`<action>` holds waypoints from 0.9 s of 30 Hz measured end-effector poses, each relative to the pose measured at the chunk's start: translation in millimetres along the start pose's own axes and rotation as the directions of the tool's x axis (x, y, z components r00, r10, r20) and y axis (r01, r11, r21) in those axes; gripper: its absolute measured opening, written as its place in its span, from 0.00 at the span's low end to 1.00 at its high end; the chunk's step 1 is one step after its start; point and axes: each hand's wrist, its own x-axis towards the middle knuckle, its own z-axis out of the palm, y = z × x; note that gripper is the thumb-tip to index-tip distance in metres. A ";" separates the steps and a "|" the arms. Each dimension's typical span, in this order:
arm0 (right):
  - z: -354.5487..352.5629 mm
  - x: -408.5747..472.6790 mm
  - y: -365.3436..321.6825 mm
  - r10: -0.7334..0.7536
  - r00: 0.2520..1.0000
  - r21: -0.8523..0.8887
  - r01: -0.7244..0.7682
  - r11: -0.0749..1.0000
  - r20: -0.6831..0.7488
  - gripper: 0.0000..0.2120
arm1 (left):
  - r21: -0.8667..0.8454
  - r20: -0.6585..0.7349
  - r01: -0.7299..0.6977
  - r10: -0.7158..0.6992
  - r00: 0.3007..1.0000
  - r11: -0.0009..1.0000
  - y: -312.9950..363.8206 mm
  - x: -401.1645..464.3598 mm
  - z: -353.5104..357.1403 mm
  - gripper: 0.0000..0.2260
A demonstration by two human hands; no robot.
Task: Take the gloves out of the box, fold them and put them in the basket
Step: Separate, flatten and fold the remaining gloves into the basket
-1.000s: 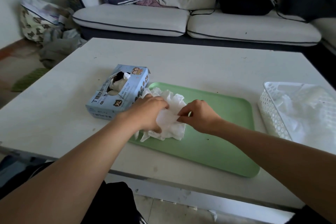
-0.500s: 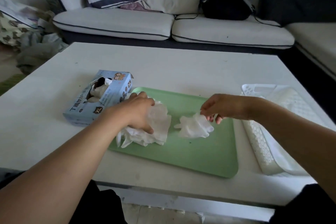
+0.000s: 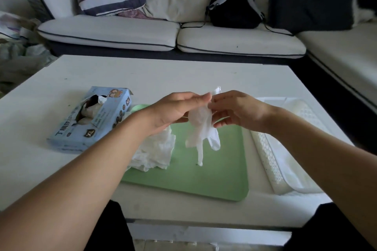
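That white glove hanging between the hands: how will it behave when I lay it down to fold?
Likely very floppy: the glove hangs limp from both hands' pinch, left hand and right hand, fingers dangling over the green tray. Probably light and thin, since it looks translucent. It may crumple like the pile rather than lie flat.

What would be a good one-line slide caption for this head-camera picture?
Both hands, left hand and right hand, hold one white glove up by its cuff above a green tray.
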 end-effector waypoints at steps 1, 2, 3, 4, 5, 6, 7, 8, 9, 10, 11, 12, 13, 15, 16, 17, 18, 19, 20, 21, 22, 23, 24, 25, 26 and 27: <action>1.3 -2.6 -0.7 -0.018 1.000 -0.034 0.019 0.999 0.025 0.13 | 0.026 -0.027 -0.016 0.017 0.999 1.000 0.1 2.0 3.4 0.26; 1.9 -5.4 -2.4 -0.029 0.998 -0.070 0.033 0.997 0.052 0.10 | 0.066 -0.064 -0.033 0.038 0.997 0.997 -1.2 3.6 6.0 0.19; 1.2 -9.0 -3.9 -0.035 0.996 -0.114 0.045 0.992 0.086 0.10 | 0.100 -0.103 -0.049 0.060 0.993 0.994 -3.6 6.0 8.5 0.12; 0.1 -12.0 -5.0 -0.038 0.991 -0.168 0.059 0.984 0.124 0.13 | 0.122 -0.137 -0.066 0.082 0.987 0.990 -6.0 7.2 9.1 0.06; -1.4 -14.6 -6.1 -0.039 0.989 -0.220 0.070 0.973 0.140 0.16 | 0.119 -0.157 -0.080 0.098 0.983 0.990 -7.2 7.5 9.8 0.03; -3.0 -16.0 -7.2 -0.048 0.992 -0.260 0.077 0.963 0.116 0.18 | 0.099 -0.168 -0.093 0.109 0.980 0.991 -7.7 7.4 11.5 0.02; -4.9 -16.5 -8.9 -0.082 0.996 -0.277 0.091 0.957 0.045 0.17 | 0.062 -0.183 -0.104 0.114 0.976 0.993 -7.2 6.9 13.2 0.03; -7.2 -16.0 -10.4 -0.134 0.989 -0.273 0.111 0.956 -0.067 0.15 | -0.002 -0.199 -0.110 0.107 0.974 0.994 -6.4 6.4 14.8 0.04; -10.1 -15.0 -11.5 -0.173 0.966 -0.247 0.123 0.961 -0.193 0.13 | -0.094 -0.204 -0.110 0.089 0.975 0.989 -4.4 5.4 16.6 0.06; -13.9 -13.8 -11.4 -0.169 0.942 -0.202 0.112 0.973 -0.291 0.15 | -0.202 -0.188 -0.103 0.065 0.980 0.974 -3.3 4.4 17.8 0.07; -19.1 -13.6 -10.5 -0.115 0.940 -0.140 0.073 0.987 -0.320 0.20 | -0.302 -0.150 -0.095 0.051 0.987 0.949 -1.4 3.2 18.9 0.09; -23.0 -13.4 -8.6 -0.034 0.964 -0.069 0.016 0.997 -0.263 0.25 | -0.375 -0.100 -0.088 0.054 0.994 0.923 -1.3 2.3 19.2 0.11; -24.4 -14.3 -6.9 0.032 0.988 -0.010 -0.034 0.999 -0.153 0.28 | -0.423 -0.046 -0.085 0.072 0.996 0.902 -1.1 2.0 19.3 0.13; -21.7 -16.2 -3.4 0.050 0.997 0.047 -0.053 0.998 0.051 0.28 | -0.469 0.037 -0.088 0.119 0.992 0.879 -1.9 0.8 18.2 0.16; -20.5 -16.6 -3.3 0.021 0.996 0.073 -0.027 0.997 0.084 0.27 | -0.472 0.059 -0.093 0.136 0.989 0.877 -2.0 0.0 17.7 0.17; -19.7 -17.4 -5.6 -0.012 0.998 0.123 0.004 0.992 0.069 0.25 | -0.469 0.066 -0.098 0.145 0.987 0.878 -2.5 0.3 15.9 0.19; -19.4 -18.1 -8.7 -0.039 0.999 0.192 0.031 0.981 0.037 0.24 | -0.463 0.070 -0.101 0.150 0.986 0.881 -2.4 0.5 13.5 0.21; -19.2 -18.7 -12.2 -0.058 0.998 0.248 0.055 0.967 0.001 0.23 | -0.464 0.081 -0.097 0.151 0.985 0.880 -1.9 0.0 10.7 0.23; -19.9 -19.5 -15.4 -0.072 0.997 0.277 0.077 0.958 -0.031 0.21 | -0.463 0.099 -0.088 0.150 0.984 0.882 -0.6 -0.6 7.7 0.23; -19.9 -20.1 -17.3 -0.079 0.996 0.276 0.089 0.957 -0.049 0.20 | -0.447 0.118 -0.081 0.149 0.982 0.891 1.1 -2.0 5.4 0.22; -19.0 -20.7 -18.0 -0.077 0.996 0.256 0.088 0.963 -0.052 0.20 | -0.402 0.114 -0.084 0.141 0.983 0.912 2.3 -2.7 4.7 0.20; -16.7 -22.0 -18.2 -0.073 0.997 0.224 0.079 0.971 -0.037 0.20 | -0.333 0.086 -0.095 0.130 0.988 0.938 3.6 -3.4 6.0 0.19; -13.3 -23.6 -18.5 -0.064 0.998 0.187 0.064 0.980 -0.007 0.20 | -0.260 0.037 -0.112 0.125 0.991 0.959 4.2 -3.7 9.2 0.18; -10.2 -25.6 -18.7 -0.051 0.998 0.151 0.046 0.987 0.028 0.20 | -0.209 -0.025 -0.131 0.129 0.991 0.969 4.4 -3.1 13.5 0.17; -7.7 -27.1 -19.1 -0.039 0.997 0.126 0.031 0.992 0.062 0.20 | -0.186 -0.080 -0.155 0.143 0.987 0.970 4.7 -3.0 17.9 0.16; -6.2 -29.1 -19.1 -0.029 0.996 0.119 0.019 0.993 0.084 0.20 | -0.180 -0.119 -0.177 0.157 0.980 0.968 4.3 -2.0 21.5 0.14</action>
